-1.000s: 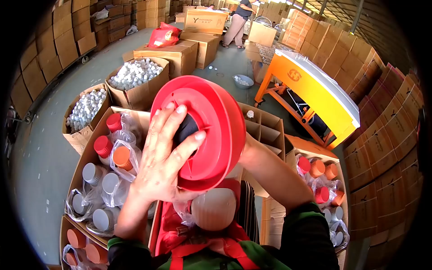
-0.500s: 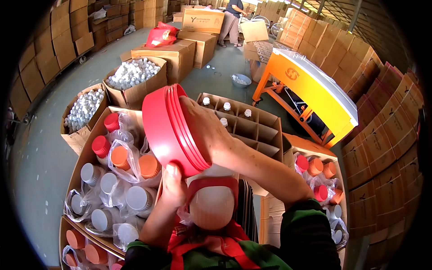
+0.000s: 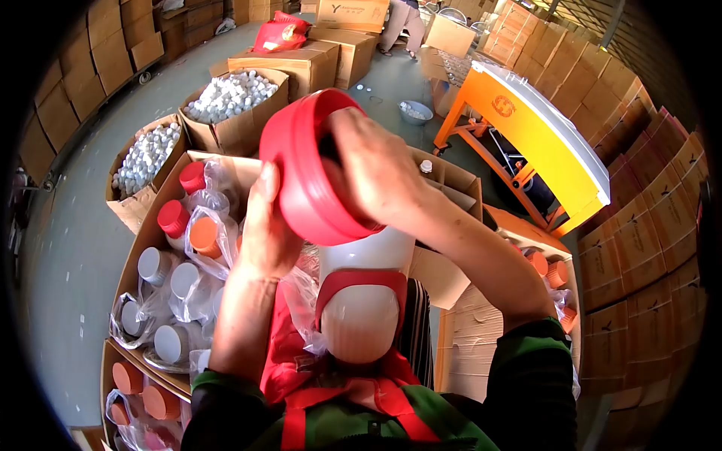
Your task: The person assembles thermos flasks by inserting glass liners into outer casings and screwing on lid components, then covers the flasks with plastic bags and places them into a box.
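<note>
A large red screw lid [image 3: 297,169] is held up in front of me, tilted so that its opening faces right. My left hand [image 3: 267,225] is closed on its left side, thumb up along the wall. My right hand [image 3: 383,169] reaches into the opening; its fingertips are hidden inside. Below the lid, a big white container [image 3: 361,323] with a red band stands against my body, partly covered by the lid and hands. Clear plastic film [image 3: 304,308] hangs by its left side.
An open carton [image 3: 135,263] of bagged bottles with red, orange and grey caps is at left. Behind are two cartons of small white caps [image 3: 229,98]. A divided carton [image 3: 459,184] and a yellow-orange machine [image 3: 526,135] stand to the right. A person [image 3: 402,30] stands far back.
The lid has risen and moved slightly right, and turned so its inside shows more. My left hand has moved up its side, and my right hand reaches in from the right. The view has shifted slightly.
</note>
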`<action>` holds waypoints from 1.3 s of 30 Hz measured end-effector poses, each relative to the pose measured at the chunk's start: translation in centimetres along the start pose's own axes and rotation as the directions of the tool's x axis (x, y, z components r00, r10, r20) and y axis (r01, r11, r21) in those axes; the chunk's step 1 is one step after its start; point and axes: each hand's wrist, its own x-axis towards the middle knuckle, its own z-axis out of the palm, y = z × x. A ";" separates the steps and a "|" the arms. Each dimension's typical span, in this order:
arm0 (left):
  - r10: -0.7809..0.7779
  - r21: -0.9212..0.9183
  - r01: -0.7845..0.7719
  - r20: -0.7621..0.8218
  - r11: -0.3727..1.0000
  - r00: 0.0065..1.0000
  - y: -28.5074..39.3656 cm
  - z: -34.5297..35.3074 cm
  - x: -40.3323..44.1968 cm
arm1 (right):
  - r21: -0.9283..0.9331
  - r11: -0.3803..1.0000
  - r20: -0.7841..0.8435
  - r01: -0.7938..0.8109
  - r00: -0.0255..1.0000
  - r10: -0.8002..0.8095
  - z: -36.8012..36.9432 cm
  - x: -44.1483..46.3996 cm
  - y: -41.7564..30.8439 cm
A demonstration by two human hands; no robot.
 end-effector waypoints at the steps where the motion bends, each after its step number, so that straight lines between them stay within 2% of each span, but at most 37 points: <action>1: -0.050 -0.051 0.054 0.074 0.997 0.996 0.5 0.1 0.0 | 0.085 0.995 -0.111 0.056 0.993 -0.046 0.1 -0.1 0.6; 2: -0.017 0.267 0.014 0.009 0.964 1.000 0.7 1.0 -0.2 | 0.163 0.984 -0.079 -0.067 0.994 0.081 0.2 -0.2 0.8; 3: 0.129 0.663 -0.219 0.182 0.716 0.975 0.5 0.4 -0.3 | 0.399 0.906 -0.030 -0.145 0.985 0.171 0.3 -0.2 0.9; 4: 0.269 0.865 -0.417 0.346 0.278 0.899 0.5 0.0 -0.3 | 0.638 0.761 0.024 -0.120 0.990 0.136 -0.2 -0.4 0.7; 6: 0.249 0.872 -0.393 0.328 0.291 0.912 -0.3 1.2 -1.7 | 0.830 0.547 0.066 -0.108 0.993 0.097 -0.2 -1.0 0.2; 9: 0.058 0.687 -0.159 0.168 0.709 0.984 -2.1 0.6 -3.5 | 0.528 0.841 -0.025 -0.114 0.988 0.149 1.8 -1.5 -0.3; 10: -0.018 0.581 -0.061 0.129 0.811 0.991 -2.6 0.6 -3.8 | 0.400 0.908 -0.052 -0.121 0.987 0.154 2.1 -1.5 -0.6; 11: 0.028 0.515 -0.087 0.121 0.853 0.992 -3.0 0.8 -3.7 | 0.344 0.926 -0.030 -0.159 0.983 0.180 1.7 -1.6 -1.0; 13: 0.119 0.377 -0.150 0.103 0.914 0.987 -3.6 1.4 -3.5 | 0.286 0.938 -0.007 -0.194 0.979 0.205 1.2 -1.6 -1.7; 15: 0.148 0.319 -0.147 0.019 0.936 0.989 -3.5 1.1 -3.3 | 0.247 0.960 -0.057 -0.132 0.987 0.150 1.2 -1.3 -1.6; 16: 0.127 0.248 -0.121 -0.008 0.961 0.992 -3.2 0.3 -2.8 | 0.119 0.991 -0.064 -0.066 0.995 0.074 0.9 -1.2 -1.4; 17: 0.087 0.154 -0.080 -0.040 0.985 0.995 -3.0 -0.8 -2.2 | 0.036 0.996 0.000 -0.080 0.997 0.080 0.5 -1.1 -1.4; 19: 0.079 0.056 -0.072 -0.138 0.996 0.987 -2.2 -1.7 -1.3 | 0.032 0.997 0.140 -0.065 0.988 0.060 -0.2 -1.1 -1.1; 21: 0.106 -0.070 -0.113 -0.100 0.991 0.989 -1.0 -4.1 -0.4 | 0.158 0.987 0.245 0.035 0.967 -0.074 -0.7 -1.4 -0.5; 22: 0.062 -0.271 -0.066 -0.023 0.960 0.998 -0.4 -4.5 -0.4 | 0.162 0.974 0.241 0.155 0.951 -0.192 -1.1 -1.6 -0.2; 23: 0.026 -0.294 -0.047 -0.074 0.955 0.997 0.2 -4.4 -0.6 | 0.168 0.947 0.244 0.274 0.919 -0.309 -1.4 -1.8 -0.1; 24: 0.058 -0.200 -0.080 -0.112 0.977 0.992 0.5 -3.5 -0.9 | 0.141 0.966 0.331 0.216 0.909 -0.252 -1.9 -1.9 -0.4; 25: 0.096 -0.103 -0.112 -0.149 0.988 0.984 0.4 -2.5 -1.3 | 0.138 0.964 0.334 0.227 0.906 -0.261 -1.5 -2.0 -0.6; 26: 0.157 -0.032 -0.160 -0.079 0.987 0.984 -0.5 -2.5 -1.8 | 0.333 0.943 0.210 0.007 0.974 -0.081 -0.6 -2.1 -0.5; 27: 0.093 0.266 -0.111 0.078 0.958 0.993 -0.8 -2.6 -2.1 | 0.533 0.826 0.125 -0.182 0.983 0.135 0.3 -2.3 -0.2; 28: 0.126 0.416 -0.142 0.067 0.898 0.990 -1.2 -2.3 -2.4 | 0.622 0.744 0.157 -0.245 0.970 0.187 0.8 -2.1 0.1; 29: 0.151 0.400 -0.165 0.068 0.902 0.986 -1.3 -1.9 -2.1 | 0.702 0.646 0.189 -0.301 0.953 0.238 1.3 -1.8 0.4; 30: 0.134 0.199 -0.143 0.059 0.970 0.989 -1.2 -2.6 -1.9 | 0.769 0.537 0.220 -0.347 0.932 0.288 1.6 -1.4 0.5; 31: 0.107 -0.090 -0.101 0.075 0.991 0.991 -0.9 -3.4 -1.4 | 0.707 0.687 0.053 -0.171 0.981 0.189 2.0 -1.2 -0.1; 32: 0.081 -0.257 -0.045 0.129 0.965 0.988 -0.2 -4.0 -1.6 | 0.422 0.898 0.127 -0.124 0.989 0.076 0.2 -2.4 -0.3; 33: -0.020 -0.339 0.031 0.038 0.940 0.999 1.7 -1.2 -1.5 | 0.188 0.966 -0.039 0.176 0.984 -0.172 0.2 -2.2 -0.4; 34: -0.030 0.016 0.031 -0.080 0.999 0.996 2.0 -1.1 -1.8 | 0.155 0.973 -0.073 0.173 0.984 -0.163 0.4 -2.4 -0.7; 35: 0.110 0.279 -0.100 -0.018 0.955 0.994 1.8 0.3 -2.1 | 0.118 0.978 -0.111 0.172 0.981 -0.159 0.6 -2.8 -0.9; 36: 0.147 0.348 -0.158 0.057 0.924 0.987 2.0 0.2 -2.1 | 0.153 0.986 0.078 0.066 0.994 -0.079 1.0 -3.2 -0.8; 38: 0.176 0.295 -0.190 0.074 0.936 0.982 1.8 0.0 -2.4 | 0.464 0.880 0.143 -0.099 0.989 0.036 1.4 -3.5 -1.0; 39: 0.194 0.223 -0.194 0.023 0.955 0.981 1.0 -0.6 -2.5 | 0.468 0.869 0.175 -0.159 0.981 0.085 0.9 -3.5 -1.5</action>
